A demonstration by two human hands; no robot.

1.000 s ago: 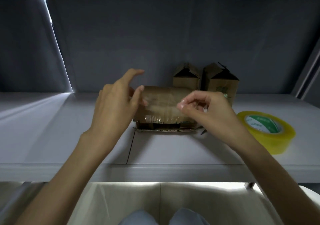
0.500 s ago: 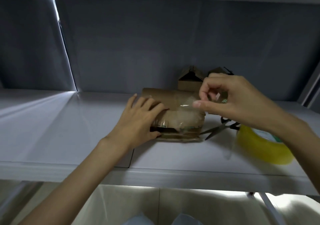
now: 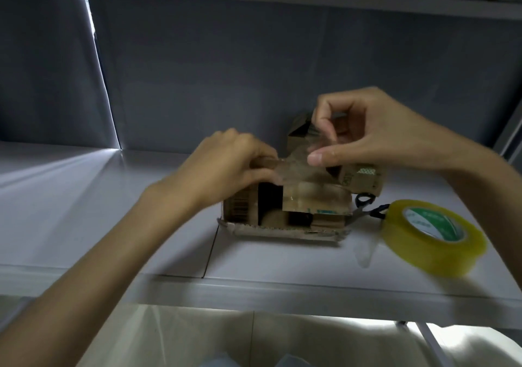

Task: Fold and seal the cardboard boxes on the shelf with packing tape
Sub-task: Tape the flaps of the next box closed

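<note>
The cardboard box (image 3: 285, 197) is seen on the shelf (image 3: 84, 197), set towards the middle and a little back from the front edge, with its near side open and dark inside. The top left corner of the box is gripped by the left hand (image 3: 231, 166), fingers curled over the upper flap, apparently so that the box is pinned while the tape is worked. Just above the box's right part the right hand (image 3: 364, 132) is held, thumb and forefinger pinched on a strip of clear tape (image 3: 305, 155) that runs down onto the top flap (the strip is blurred, so how far it is already stuck down cannot be told). The strip seems to be kept taut and lifted so it can be laid flat over the fold without creasing.

Behind the box, against the back wall, a second small box (image 3: 361, 177) is standing, partly hidden by the right hand. A pair of scissors (image 3: 367, 205) is lying just beside the box's right end, and the yellow tape roll (image 3: 432, 236) is tilted near the front right of the shelf, both kept within easy reach for the next cut. The sealing is judged to be under way, with the near side not yet closed
</note>
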